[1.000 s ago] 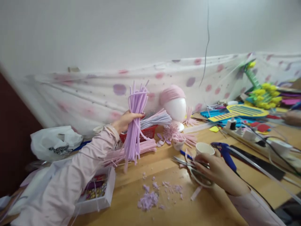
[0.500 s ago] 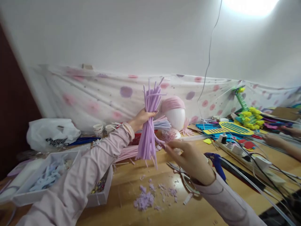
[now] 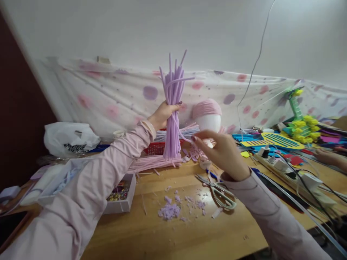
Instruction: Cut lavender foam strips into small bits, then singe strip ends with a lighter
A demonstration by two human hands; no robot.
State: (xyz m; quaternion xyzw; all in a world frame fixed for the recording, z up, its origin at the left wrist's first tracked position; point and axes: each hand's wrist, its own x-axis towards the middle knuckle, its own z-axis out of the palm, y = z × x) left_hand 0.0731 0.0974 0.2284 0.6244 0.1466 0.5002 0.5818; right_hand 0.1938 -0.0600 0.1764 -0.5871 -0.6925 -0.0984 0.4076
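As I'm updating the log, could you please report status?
Left hand gripping lilac pipe-cleaner bundle; right hand pinching one stem; scissors, lilac clippings on table.

Black lettering (image 3: 77, 147) on white plastic bag (image 3: 67, 131), unreadable; nothing else legible.

The bare right hand (image 3: 226, 153), at the pale-handled metal scissors (image 3: 212, 183) a second ago, is now pinching a loose strand (image 3: 184, 138) of the fuzzy lilac stem bundle (image 3: 172, 144). The scissors are now lying free on the brown wooden tabletop (image 3: 195, 234). The bare left hand (image 3: 163, 114) is holding the bundle higher, its tips now rising above the white, spotted curtain's (image 3: 121, 97) top edge.
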